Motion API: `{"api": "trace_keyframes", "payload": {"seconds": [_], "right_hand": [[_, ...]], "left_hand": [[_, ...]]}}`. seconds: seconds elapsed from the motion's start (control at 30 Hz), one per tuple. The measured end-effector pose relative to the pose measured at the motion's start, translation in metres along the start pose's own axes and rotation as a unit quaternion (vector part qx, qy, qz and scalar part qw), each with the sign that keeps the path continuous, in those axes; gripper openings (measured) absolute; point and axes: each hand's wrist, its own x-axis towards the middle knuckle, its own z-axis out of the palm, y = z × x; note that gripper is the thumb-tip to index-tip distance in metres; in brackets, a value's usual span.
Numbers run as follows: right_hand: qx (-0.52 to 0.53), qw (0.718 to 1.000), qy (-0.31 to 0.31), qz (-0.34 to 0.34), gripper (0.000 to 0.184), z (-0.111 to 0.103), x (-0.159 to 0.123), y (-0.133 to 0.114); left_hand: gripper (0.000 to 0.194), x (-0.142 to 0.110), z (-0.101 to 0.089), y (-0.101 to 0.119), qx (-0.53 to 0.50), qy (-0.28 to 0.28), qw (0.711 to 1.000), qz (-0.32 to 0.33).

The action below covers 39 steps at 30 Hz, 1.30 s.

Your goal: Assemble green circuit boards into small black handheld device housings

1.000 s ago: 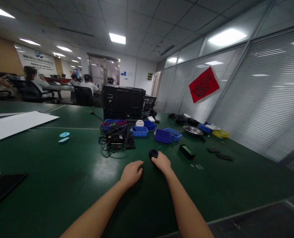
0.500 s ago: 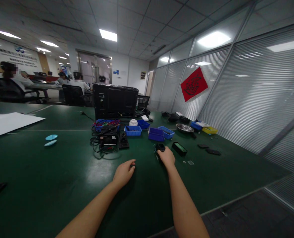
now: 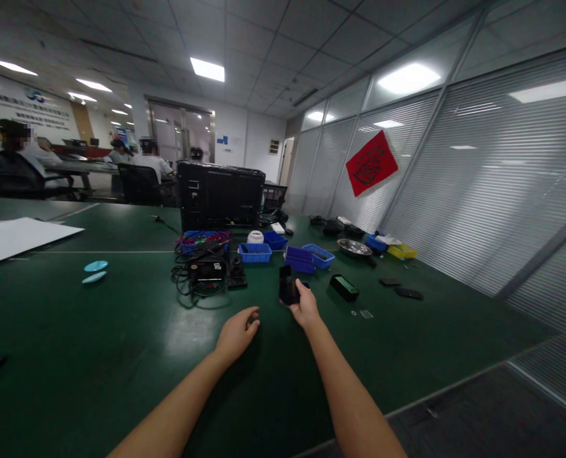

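Note:
My right hand (image 3: 304,307) is raised a little above the green table (image 3: 96,343) and its fingers are closed round a small black device (image 3: 287,286), held upright. My left hand (image 3: 238,331) rests on the table to its left with the fingers loosely curled and nothing in it. Just beyond the hands lie a bundle of black cables with a black box (image 3: 201,275), and a dark case with a green top (image 3: 344,286).
Several blue bins (image 3: 303,258) and a white ball (image 3: 255,237) stand before a black computer case (image 3: 220,194). Further right are a metal bowl (image 3: 354,247), a yellow tray (image 3: 401,252) and flat black pieces (image 3: 408,292). People sit at desks at the far left.
My right hand took the small black device off the table, lifted it and turned it upright. My left hand drew back slightly. The view swung to the right.

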Motion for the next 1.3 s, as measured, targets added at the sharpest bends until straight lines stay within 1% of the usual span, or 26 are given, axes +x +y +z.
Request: {"api": "trace_keyframes", "payload": {"seconds": [0.07, 0.13, 0.17, 0.23, 0.3, 0.33, 0.37, 0.4, 0.43, 0.47, 0.5, 0.53, 0.57, 0.6, 0.67, 0.7, 0.77, 0.83, 0.9, 0.97, 1.03, 1.13, 1.2, 1.23, 1.3], "right_hand": [[0.056, 0.991, -0.074, 0.097, 0.029, 0.009, -0.004, 0.01], [0.069, 0.977, -0.116, 0.167, 0.032, 0.016, -0.01, 0.019], [0.06, 0.971, -0.131, 0.19, 0.032, 0.019, -0.013, 0.023], [0.014, 0.964, -0.164, 0.207, 0.029, 0.022, -0.017, 0.029], [-0.061, 0.962, -0.196, 0.179, 0.025, 0.023, -0.018, 0.033], [-0.117, 0.961, -0.196, 0.154, 0.023, 0.022, -0.018, 0.034], [-0.187, 0.957, -0.183, 0.124, 0.021, 0.022, -0.018, 0.034], [-0.269, 0.946, -0.159, 0.087, 0.019, 0.021, -0.017, 0.032], [-0.358, 0.924, -0.126, 0.045, 0.018, 0.019, -0.017, 0.03], [-0.445, 0.891, -0.089, 0.0, 0.017, 0.018, -0.017, 0.026], [-0.518, 0.853, -0.056, -0.043, 0.016, 0.017, -0.017, 0.022], [-0.57, 0.817, -0.031, -0.082, 0.017, 0.015, -0.017, 0.017], [-0.604, 0.789, -0.012, -0.11, 0.019, 0.014, -0.018, 0.011], [-0.622, 0.772, 0.004, -0.128, 0.022, 0.011, -0.019, 0.005], [-0.633, 0.759, 0.038, -0.148, 0.026, 0.005, -0.02, -0.007], [-0.636, 0.753, 0.066, -0.155, 0.027, 0.001, -0.019, -0.013], [-0.651, 0.728, 0.125, -0.175, 0.027, -0.01, -0.018, -0.022], [-0.678, 0.7, 0.158, -0.161, 0.032, -0.021, -0.014, -0.026], [-0.705, 0.68, 0.159, -0.12, 0.045, -0.03, -0.009, -0.025], [-0.72, 0.675, 0.138, -0.084, 0.054, -0.037, -0.004, -0.019], [-0.714, 0.686, 0.119, -0.067, 0.055, -0.041, 0.003, -0.014], [-0.662, 0.742, 0.098, -0.038, 0.045, -0.045, 0.011, -0.011], [-0.633, 0.769, 0.084, -0.016, 0.034, -0.049, 0.015, -0.013], [-0.628, 0.774, 0.081, -0.01, 0.03, -0.051, 0.017, -0.014], [-0.635, 0.768, 0.086, -0.011, 0.027, -0.054, 0.017, -0.018]], "left_hand": [[0.04, 0.0, -0.001, 0.001, -0.013, 0.015, 1.0, 0.01], [0.044, -0.001, -0.001, 0.003, -0.025, 0.035, 0.999, 0.021], [0.046, -0.001, -0.002, 0.003, -0.029, 0.044, 0.998, 0.027], [0.049, -0.001, -0.002, 0.002, -0.031, 0.053, 0.997, 0.041], [0.045, 0.0, -0.001, -0.001, -0.025, 0.053, 0.997, 0.05], [0.042, 0.001, 0.0, -0.002, -0.02, 0.053, 0.997, 0.049], [0.037, 0.001, 0.0, -0.004, -0.013, 0.054, 0.997, 0.045], [0.033, 0.002, 0.001, -0.005, -0.004, 0.056, 0.998, 0.041], [0.03, 0.002, 0.001, -0.006, 0.005, 0.059, 0.998, 0.038], [0.027, 0.002, 0.001, -0.006, 0.013, 0.059, 0.997, 0.039], [0.026, 0.001, 0.002, -0.005, 0.018, 0.058, 0.997, 0.044], [0.027, 0.001, 0.001, -0.004, 0.018, 0.057, 0.997, 0.05], [0.03, 0.0, 0.001, -0.003, 0.015, 0.057, 0.997, 0.055], [0.034, -0.001, 0.001, -0.002, 0.011, 0.059, 0.997, 0.055], [0.041, -0.002, -0.001, 0.0, 0.003, 0.07, 0.997, 0.042], [0.044, -0.002, -0.002, 0.0, 0.005, 0.078, 0.996, 0.035], [0.049, -0.002, -0.003, 0.0, 0.02, 0.093, 0.995, 0.028], [0.054, -0.001, -0.003, -0.001, 0.04, 0.094, 0.994, 0.031], [0.056, -0.002, -0.002, -0.001, 0.056, 0.074, 0.995, 0.041], [0.055, -0.003, -0.001, 0.0, 0.069, 0.047, 0.995, 0.057], [0.051, -0.004, 0.0, 0.001, 0.079, 0.032, 0.994, 0.073], [0.049, -0.005, 0.001, 0.001, 0.083, 0.026, 0.993, 0.077], [0.047, -0.004, 0.0, 0.001, 0.084, 0.025, 0.993, 0.073], [0.047, -0.004, 0.0, 0.0, 0.085, 0.025, 0.993, 0.072], [0.046, -0.003, 0.0, -0.001, 0.086, 0.027, 0.993, 0.072]]}}
